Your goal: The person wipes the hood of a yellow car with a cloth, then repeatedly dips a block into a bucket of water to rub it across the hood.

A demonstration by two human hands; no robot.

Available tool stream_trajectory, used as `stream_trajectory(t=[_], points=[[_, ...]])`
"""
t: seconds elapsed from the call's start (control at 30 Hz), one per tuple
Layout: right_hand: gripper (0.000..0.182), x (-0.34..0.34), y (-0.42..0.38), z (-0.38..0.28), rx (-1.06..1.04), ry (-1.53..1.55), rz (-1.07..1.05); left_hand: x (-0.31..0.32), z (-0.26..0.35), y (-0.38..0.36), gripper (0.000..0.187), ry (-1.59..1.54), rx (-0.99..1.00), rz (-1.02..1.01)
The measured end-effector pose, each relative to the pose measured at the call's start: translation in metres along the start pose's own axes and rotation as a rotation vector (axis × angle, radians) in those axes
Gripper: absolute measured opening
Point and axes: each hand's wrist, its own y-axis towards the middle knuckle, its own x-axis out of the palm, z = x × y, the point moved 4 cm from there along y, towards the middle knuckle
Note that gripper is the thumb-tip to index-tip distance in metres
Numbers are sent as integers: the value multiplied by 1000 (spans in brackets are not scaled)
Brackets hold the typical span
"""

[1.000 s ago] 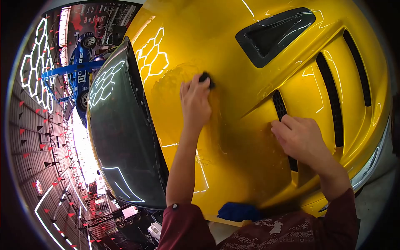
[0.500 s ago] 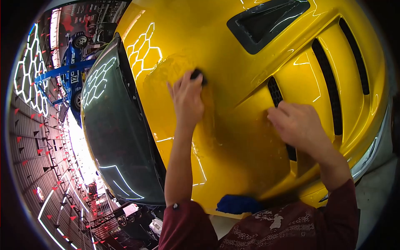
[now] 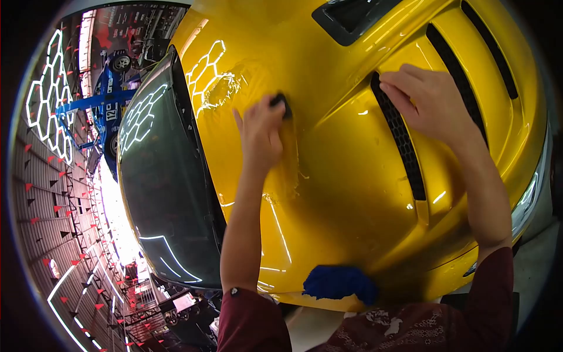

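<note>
My left hand [image 3: 261, 138] is closed around a small black applicator block [image 3: 282, 104], holding it against the glossy yellow car hood [image 3: 346, 170]. Wet-looking smears [image 3: 226, 91] and streaks mark the paint around that hand. Over the slim black vent [image 3: 399, 138] on the hood, my right hand [image 3: 425, 102] is raised, its fingers curled with thumb and fingertips drawn together. Whether anything sits in those fingers is hidden. Near the hood's close edge lies a crumpled blue cloth [image 3: 340, 283], apart from both hands.
The dark windshield [image 3: 167, 182] borders the hood on the left. A black hood scoop [image 3: 349, 20] is at the top, with more black vents [image 3: 460, 76] to the right. Beyond stand a blue race car [image 3: 108, 100] and a blue post.
My right hand has moved up the view, away from me. The left hand and block stay at nearly the same image height while the view has shifted over the hood.
</note>
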Motion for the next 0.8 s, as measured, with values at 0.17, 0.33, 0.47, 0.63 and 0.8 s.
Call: stream_trajectory(t=[0.17,0.33,0.47,0.63,0.8], points=[[12,1,-2,6,-48,36,25,-6,12,-41,30,49,50,-36],[12,3,-3,3,-91,37,47,-33,38,-131,30,19,106,-74],[13,6,-2,8,-77,25,28,-2,2,-25,34,-3,113,-54],[13,8,-5,9,-71,47,22,0,2,-34,27,-4,109,-80],[14,9,-5,14,-75,41,48,-25,23,-123,29,19,206,-120]])
